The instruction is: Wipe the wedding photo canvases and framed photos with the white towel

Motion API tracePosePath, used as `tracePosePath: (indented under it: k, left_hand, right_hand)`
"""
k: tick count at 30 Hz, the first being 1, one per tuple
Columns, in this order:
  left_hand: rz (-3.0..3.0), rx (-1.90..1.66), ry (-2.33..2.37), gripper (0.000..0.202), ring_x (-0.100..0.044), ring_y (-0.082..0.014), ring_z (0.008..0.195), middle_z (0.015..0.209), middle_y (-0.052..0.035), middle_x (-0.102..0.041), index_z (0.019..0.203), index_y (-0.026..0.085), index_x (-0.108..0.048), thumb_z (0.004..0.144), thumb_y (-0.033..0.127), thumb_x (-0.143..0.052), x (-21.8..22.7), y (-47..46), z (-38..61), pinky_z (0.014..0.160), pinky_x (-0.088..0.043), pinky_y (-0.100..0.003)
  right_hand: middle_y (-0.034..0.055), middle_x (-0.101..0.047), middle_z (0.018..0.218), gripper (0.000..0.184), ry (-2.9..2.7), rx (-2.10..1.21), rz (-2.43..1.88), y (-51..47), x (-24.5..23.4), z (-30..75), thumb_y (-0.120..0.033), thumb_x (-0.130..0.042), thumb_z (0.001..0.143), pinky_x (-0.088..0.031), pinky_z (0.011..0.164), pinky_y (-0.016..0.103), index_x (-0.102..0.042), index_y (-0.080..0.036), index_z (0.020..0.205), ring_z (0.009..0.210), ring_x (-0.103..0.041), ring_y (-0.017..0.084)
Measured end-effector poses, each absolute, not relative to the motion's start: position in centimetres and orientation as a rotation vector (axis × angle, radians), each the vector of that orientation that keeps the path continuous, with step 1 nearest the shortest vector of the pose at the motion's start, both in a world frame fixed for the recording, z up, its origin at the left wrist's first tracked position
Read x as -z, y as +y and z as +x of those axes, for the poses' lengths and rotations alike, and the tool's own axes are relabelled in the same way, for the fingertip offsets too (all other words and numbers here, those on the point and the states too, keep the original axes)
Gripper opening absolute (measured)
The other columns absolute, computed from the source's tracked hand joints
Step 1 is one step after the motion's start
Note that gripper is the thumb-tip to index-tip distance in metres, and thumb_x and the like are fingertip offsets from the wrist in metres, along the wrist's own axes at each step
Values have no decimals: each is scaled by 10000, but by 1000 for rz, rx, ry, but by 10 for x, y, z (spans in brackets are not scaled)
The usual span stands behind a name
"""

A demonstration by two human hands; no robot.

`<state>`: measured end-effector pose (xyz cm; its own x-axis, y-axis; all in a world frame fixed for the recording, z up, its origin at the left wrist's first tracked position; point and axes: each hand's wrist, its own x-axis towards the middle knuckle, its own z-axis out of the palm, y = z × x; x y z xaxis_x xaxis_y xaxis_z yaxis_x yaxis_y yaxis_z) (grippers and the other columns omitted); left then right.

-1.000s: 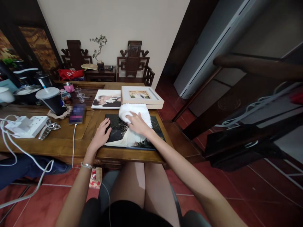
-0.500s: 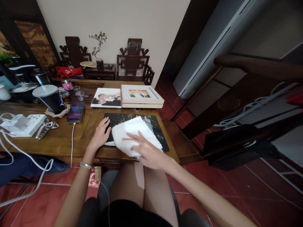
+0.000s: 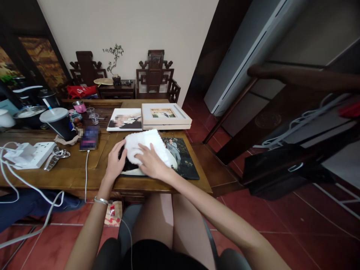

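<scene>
Cloth (image 3: pixel 146 147): your right hand (image 3: pixel 151 163) presses it flat, fingers spread, ungripped.
Photo panel (image 3: pixel 182 159): your left hand (image 3: pixel 114 162) steadies its edge; keep strokes even on the desk (image 3: pixel 70 168).

Fluffy white cloth (image 3: pixel 146 144) on glossy photo print (image 3: pixel 180 159); polished wooden table (image 3: pixel 70 168).

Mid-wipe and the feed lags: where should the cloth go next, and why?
Probably sweep the white cloth rightward. The right hand presses it on the dark photo panel's left part, the left hand steadies that edge, and the right side lies uncovered.
</scene>
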<state>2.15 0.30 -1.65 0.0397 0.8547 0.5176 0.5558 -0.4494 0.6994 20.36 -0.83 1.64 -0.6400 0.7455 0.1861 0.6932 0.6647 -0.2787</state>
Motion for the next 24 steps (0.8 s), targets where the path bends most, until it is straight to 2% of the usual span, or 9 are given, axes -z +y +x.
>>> tracePosePath:
  k: [3,6,11,14,19,21,24]
  left_hand:
    - [1948,-1388,1415,435,-517,-228,1253,1338,-134,-572,1263,132,-577,939,375,-417,13,-3,22,1096,-367,-399]
    - [2004,-1262,1416,468,-450,-223,1323,1408,-127,-511,1305,138,-545,944,401,-404,15,-5,24,1128,-325,-400]
    - [2116,-1053,1440,500,-375,-227,1380,1452,-123,-459,1335,145,-518,940,427,-398,26,0,24,1158,-269,-430]
    - [2158,-1026,1466,499,-386,-240,1372,1438,-147,-470,1321,116,-529,924,399,-425,30,3,21,1156,-275,-444]
    - [2177,-1032,1493,448,-423,-241,1349,1400,-160,-511,1259,93,-581,911,333,-432,30,4,20,1145,-302,-440]
    - [2182,-1039,1493,429,-435,-242,1340,1390,-155,-523,1237,101,-598,907,321,-436,30,4,20,1140,-313,-441]
    - [2189,-1039,1496,426,-442,-248,1334,1389,-159,-522,1235,101,-601,902,317,-446,30,4,20,1136,-319,-444]
  right_hand:
    - [126,-454,1444,370,-2698,-422,-899,-45,-21,218,-32,-512,705,-111,1100,672,-628,-167,1029,1424,-211,326]
    - [139,-487,1417,347,-2750,-561,-751,-70,-30,250,-8,-476,673,-106,1151,586,-621,-165,946,1429,-231,250]
    - [117,-467,1438,315,-2676,-537,-964,-64,-31,301,0,-429,669,-214,1152,509,-598,-189,855,1395,-315,234]
    - [145,-518,1383,267,-2564,-386,-1180,-35,-20,307,-35,-421,749,-229,1135,520,-603,-169,892,1362,-367,266]
    - [237,-584,1246,282,-2329,-224,-1535,22,-13,263,-157,-414,866,-236,1031,645,-598,-108,1074,1326,-364,379]
    - [228,-603,1221,317,-2310,-259,-1525,39,-18,233,-177,-399,884,-279,996,636,-581,-116,1136,1264,-428,388]
    - [147,-641,1204,305,-2364,-330,-1398,56,-26,192,-255,-391,920,-339,989,555,-581,-178,1146,1164,-525,338]
